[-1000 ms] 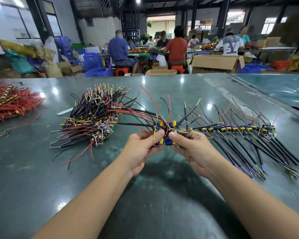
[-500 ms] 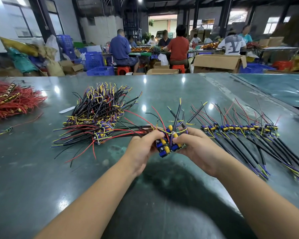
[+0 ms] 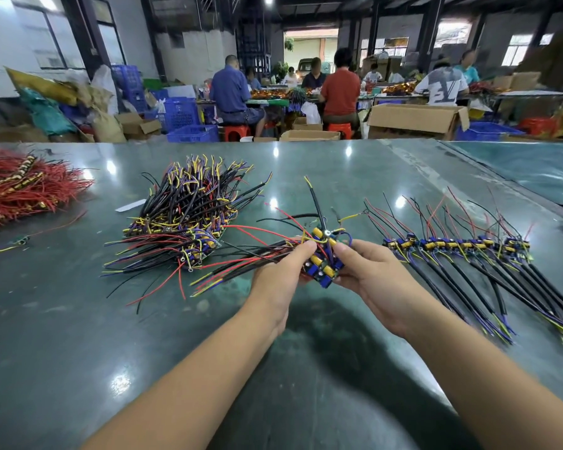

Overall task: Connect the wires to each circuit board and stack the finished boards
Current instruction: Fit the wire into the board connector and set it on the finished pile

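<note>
Both hands hold one circuit board (image 3: pixel 320 266) above the green surface (image 3: pixel 62 319): left hand (image 3: pixel 281 280) and right hand (image 3: pixel 371 274) pinch its sides. Bare surface lies nearer; a tangled board pile (image 3: pixel 182 219) left, a board row (image 3: pixel 458 245) right.

Large "LV" letters stand out in dark print on the back of a seated worker's white T-shirt (image 3: pixel 441 89) at the far table; no other lettering is legible anywhere.
</note>
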### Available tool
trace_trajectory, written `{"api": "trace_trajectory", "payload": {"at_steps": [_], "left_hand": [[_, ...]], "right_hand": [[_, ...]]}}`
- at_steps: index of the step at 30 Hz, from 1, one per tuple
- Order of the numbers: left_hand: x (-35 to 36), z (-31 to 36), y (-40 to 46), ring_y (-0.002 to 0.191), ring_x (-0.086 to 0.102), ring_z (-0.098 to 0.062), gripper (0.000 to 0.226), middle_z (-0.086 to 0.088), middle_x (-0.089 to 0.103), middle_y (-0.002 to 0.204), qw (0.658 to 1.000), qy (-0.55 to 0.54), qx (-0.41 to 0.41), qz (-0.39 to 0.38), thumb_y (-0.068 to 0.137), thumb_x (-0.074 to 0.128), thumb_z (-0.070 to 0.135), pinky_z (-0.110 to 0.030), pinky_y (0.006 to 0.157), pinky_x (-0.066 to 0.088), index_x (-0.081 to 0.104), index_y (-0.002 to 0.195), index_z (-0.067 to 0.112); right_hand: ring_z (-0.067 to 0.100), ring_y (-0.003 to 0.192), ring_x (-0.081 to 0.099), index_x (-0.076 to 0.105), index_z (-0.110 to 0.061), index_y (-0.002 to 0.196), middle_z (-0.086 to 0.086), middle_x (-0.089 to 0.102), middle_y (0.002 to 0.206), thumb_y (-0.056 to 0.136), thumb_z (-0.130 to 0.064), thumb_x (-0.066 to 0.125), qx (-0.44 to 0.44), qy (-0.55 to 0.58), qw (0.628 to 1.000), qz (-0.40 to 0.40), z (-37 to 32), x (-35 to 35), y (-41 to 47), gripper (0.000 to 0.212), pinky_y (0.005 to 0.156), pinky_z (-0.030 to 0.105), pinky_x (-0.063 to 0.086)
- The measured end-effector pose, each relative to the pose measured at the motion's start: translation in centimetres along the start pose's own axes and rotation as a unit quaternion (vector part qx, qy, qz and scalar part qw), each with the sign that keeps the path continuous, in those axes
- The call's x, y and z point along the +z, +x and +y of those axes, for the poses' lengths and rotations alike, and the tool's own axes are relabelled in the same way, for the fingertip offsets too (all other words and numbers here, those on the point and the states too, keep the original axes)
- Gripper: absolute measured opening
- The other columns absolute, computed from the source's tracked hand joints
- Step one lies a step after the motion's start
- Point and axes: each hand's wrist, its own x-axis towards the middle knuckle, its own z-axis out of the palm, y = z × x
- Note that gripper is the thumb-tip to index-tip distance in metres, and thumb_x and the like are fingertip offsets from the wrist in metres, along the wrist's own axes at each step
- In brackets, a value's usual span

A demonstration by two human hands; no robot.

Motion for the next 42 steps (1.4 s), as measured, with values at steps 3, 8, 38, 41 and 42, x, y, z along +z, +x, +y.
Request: {"api": "trace_trajectory", "payload": {"at_steps": [3, 8, 38, 41, 42], "left_hand": [[0.1, 0.1, -0.1, 0.080, 0.064, -0.014, 0.012, -0.008, 0.073, 0.094, 1.000, -0.023, -0.002, 0.003, 0.087, 0.062, 0.010, -0.022, 0.066, 0.052, 0.072, 0.094, 0.010], [-1.0, 0.5, -0.2, 0.101, 0.063, -0.012, 0.027, 0.005, 0.071, 0.102, 0.976, 0.052, 0.033, -0.209, 0.079, 0.058, 0.005, -0.025, 0.084, 0.053, 0.071, 0.095, 0.023], [-2.2, -0.3, 1.1, 0.092, 0.066, -0.025, 0.028, -0.019, 0.069, 0.103, 0.981, 0.011, 0.033, -0.191, 0.079, 0.063, 0.001, -0.036, 0.093, 0.051, 0.066, 0.105, -0.007], [-2.5, -0.3, 1.3, 0.085, 0.069, -0.020, 0.020, -0.013, 0.073, 0.094, 0.981, -0.002, 0.025, -0.195, 0.072, 0.067, 0.005, -0.032, 0.088, 0.054, 0.074, 0.091, 0.003], [-2.6, -0.4, 1.5, 0.086, 0.069, -0.020, 0.020, -0.013, 0.073, 0.095, 0.981, -0.007, 0.017, -0.194, 0.072, 0.068, 0.005, -0.032, 0.089, 0.054, 0.074, 0.091, 0.003]], "right_hand": [[0.021, 0.092, 0.066, 0.061, 0.004, 0.106, 0.019, 0.070, 0.105, 0.099, -0.011, 0.045, -0.021, -0.052, 0.998, -0.001, -0.2, 0.2, 0.0, 0.023, 0.088, 0.032, 0.054], [0.016, 0.080, 0.064, 0.063, 0.002, 0.093, 0.014, 0.070, 0.093, 0.099, -0.009, 0.045, -0.031, -0.012, 0.999, 0.036, -0.9, -0.9, 0.3, 0.022, 0.077, 0.026, 0.056], [0.030, 0.086, 0.054, 0.071, 0.000, 0.093, 0.018, 0.068, 0.087, 0.082, -0.020, 0.059, -0.032, 0.085, 0.995, -0.046, 0.4, -1.9, 0.1, 0.026, 0.085, 0.048, 0.036], [0.027, 0.082, 0.061, 0.069, 0.002, 0.096, 0.018, 0.070, 0.089, 0.083, -0.018, 0.058, -0.035, 0.095, 0.993, -0.063, 0.7, -2.1, 0.3, 0.027, 0.084, 0.043, 0.045], [0.026, 0.080, 0.064, 0.069, 0.003, 0.097, 0.017, 0.070, 0.090, 0.083, -0.017, 0.057, -0.036, 0.103, 0.991, -0.071, 0.8, -2.1, 0.4, 0.027, 0.083, 0.040, 0.049]]}}
